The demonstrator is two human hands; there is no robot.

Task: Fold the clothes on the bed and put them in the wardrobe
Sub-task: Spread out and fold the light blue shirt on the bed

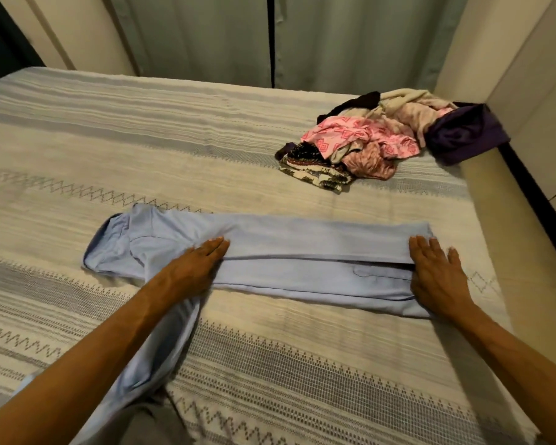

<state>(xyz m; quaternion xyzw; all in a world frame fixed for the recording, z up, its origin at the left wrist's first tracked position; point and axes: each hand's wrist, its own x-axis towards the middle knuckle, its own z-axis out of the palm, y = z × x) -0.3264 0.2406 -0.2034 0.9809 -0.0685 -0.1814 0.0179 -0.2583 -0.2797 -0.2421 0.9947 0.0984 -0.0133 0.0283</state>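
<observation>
A light blue shirt (302,252) lies across the bed (109,149), folded lengthwise into a long strip, collar end to the left. One sleeve trails toward me under my left forearm. My left hand (193,268) presses flat on the shirt near its middle, fingers straight. Flat on the strip's right end rests my right hand (437,274), fingers spread. A pile of unfolded clothes (382,139), pink, beige, purple and patterned, sits at the bed's far right.
A fabric wardrobe (270,36) with a dark central zip stands behind the bed. A pale wall or cabinet (533,91) runs along the right side. The bedspread is striped cream and grey.
</observation>
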